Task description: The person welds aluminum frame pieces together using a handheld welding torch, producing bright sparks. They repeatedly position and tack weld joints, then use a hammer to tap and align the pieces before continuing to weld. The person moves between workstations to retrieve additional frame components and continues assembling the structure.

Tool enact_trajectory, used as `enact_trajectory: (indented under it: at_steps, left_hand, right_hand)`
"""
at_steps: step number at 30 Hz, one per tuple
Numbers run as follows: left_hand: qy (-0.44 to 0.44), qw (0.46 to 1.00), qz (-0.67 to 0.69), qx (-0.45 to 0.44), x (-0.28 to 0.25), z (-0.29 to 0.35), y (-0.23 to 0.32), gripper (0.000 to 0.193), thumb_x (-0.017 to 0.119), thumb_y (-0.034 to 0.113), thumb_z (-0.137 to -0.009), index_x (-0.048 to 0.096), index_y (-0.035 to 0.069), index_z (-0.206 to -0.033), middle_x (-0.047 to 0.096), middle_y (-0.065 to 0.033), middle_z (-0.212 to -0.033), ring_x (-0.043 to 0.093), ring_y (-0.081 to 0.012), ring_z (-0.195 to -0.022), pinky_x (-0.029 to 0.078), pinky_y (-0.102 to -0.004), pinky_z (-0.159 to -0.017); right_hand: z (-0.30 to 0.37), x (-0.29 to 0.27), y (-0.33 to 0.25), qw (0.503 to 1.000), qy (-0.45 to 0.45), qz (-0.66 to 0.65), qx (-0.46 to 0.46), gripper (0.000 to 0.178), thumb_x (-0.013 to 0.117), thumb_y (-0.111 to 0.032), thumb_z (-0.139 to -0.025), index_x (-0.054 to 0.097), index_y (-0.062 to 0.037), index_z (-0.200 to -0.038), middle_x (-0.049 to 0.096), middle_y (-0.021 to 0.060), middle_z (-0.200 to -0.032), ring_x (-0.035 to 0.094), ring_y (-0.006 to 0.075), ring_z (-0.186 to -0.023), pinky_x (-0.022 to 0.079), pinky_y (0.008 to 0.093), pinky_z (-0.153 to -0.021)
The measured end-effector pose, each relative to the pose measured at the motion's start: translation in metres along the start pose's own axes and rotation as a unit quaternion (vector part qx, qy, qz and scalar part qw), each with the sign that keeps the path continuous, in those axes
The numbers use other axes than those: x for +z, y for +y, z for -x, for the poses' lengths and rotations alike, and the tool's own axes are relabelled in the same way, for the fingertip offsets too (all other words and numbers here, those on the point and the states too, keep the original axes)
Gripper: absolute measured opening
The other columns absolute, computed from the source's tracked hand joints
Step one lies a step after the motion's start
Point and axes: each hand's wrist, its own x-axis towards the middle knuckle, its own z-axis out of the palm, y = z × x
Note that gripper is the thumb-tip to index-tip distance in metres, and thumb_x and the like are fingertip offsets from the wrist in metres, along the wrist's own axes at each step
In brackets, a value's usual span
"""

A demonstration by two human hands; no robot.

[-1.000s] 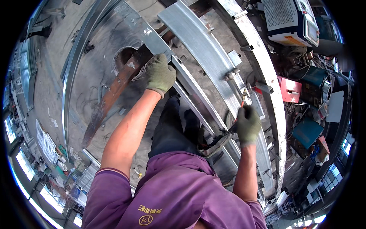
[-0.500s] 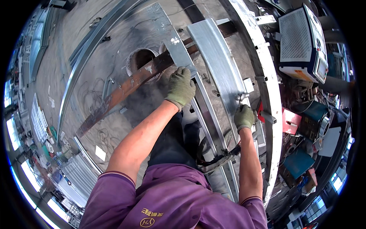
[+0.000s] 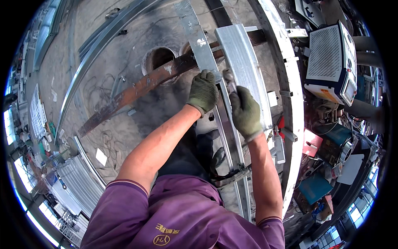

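Note:
My left hand [image 3: 203,93], in a green work glove, is closed at the near end of a flat galvanized metal strip [image 3: 198,43]. There the strip meets a long metal channel [image 3: 227,124] that runs back toward my body. Close beside it, my gloved right hand [image 3: 246,113] grips a hammer [image 3: 228,76]. Its shiny head is by the joint, just right of my left fingers; whether it touches the metal cannot be told. Most of the handle is hidden in the glove. To the right lies a wide galvanized profile [image 3: 243,62].
A rusty brown beam [image 3: 137,88] crosses beneath the strip. Beyond it stands a round open container [image 3: 146,62]. A long pale rail [image 3: 295,137] curves along the right, with a white-and-blue machine [image 3: 325,54] past it. Bent metal profiles [image 3: 89,62] lie at left.
My right hand has brought the hammer left, from over the wide profile to the joint beside my left hand. The left hand stays at the strip's end. The whole view has shifted slightly.

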Motion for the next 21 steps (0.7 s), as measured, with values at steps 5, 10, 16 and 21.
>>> enact_trajectory:
  at_steps: [5,10,16,21]
  left_hand:
    - [-0.007,1.0,0.0,-0.011,0.009,0.004,-0.003,0.042,0.066,0.016,-0.084,0.06,-0.002,-0.121,0.061,-0.0241,-0.128,0.059,-0.0437,-0.12,0.048,-0.0536,-0.106]
    - [-0.046,0.998,-0.005,-0.051,0.008,-0.002,0.005,0.047,0.066,0.016,-0.083,0.058,-0.006,-0.123,0.06,-0.0253,-0.129,0.058,-0.0433,-0.124,0.047,-0.0534,-0.109]
    - [-0.02,1.0,-0.01,0.007,0.012,0.004,-0.007,0.062,0.069,0.017,-0.08,0.056,-0.009,-0.135,0.056,-0.0271,-0.144,0.054,-0.0436,-0.134,0.043,-0.0536,-0.117]
    - [-0.066,0.991,0.111,-0.021,-0.003,0.005,-0.011,0.069,0.082,0.023,-0.085,0.056,-0.005,-0.142,0.055,-0.0231,-0.149,0.051,-0.0416,-0.143,0.042,-0.0494,-0.122]
  right_hand:
    - [0.008,0.007,-0.006,1.0,-0.019,-0.009,0.018,0.033,0.063,-0.032,-0.109,0.068,-0.0086,-0.132,0.077,0.0266,-0.099,0.074,0.0504,-0.094,0.057,0.0594,-0.081]
    - [0.005,0.011,0.002,0.994,-0.024,0.093,0.055,0.029,0.064,-0.027,-0.109,0.07,-0.0069,-0.129,0.077,0.0257,-0.098,0.075,0.0488,-0.091,0.058,0.0566,-0.078]
    - [-0.001,0.001,-0.017,0.999,0.019,0.03,0.04,0.028,0.065,-0.025,-0.109,0.071,-0.0046,-0.128,0.078,0.0243,-0.1,0.076,0.0481,-0.091,0.059,0.0543,-0.076]
    - [0.007,0.006,0.01,0.986,-0.01,-0.075,0.147,0.03,0.065,-0.026,-0.111,0.073,-0.0008,-0.125,0.076,0.0181,-0.085,0.075,0.032,-0.074,0.057,0.0449,-0.069]
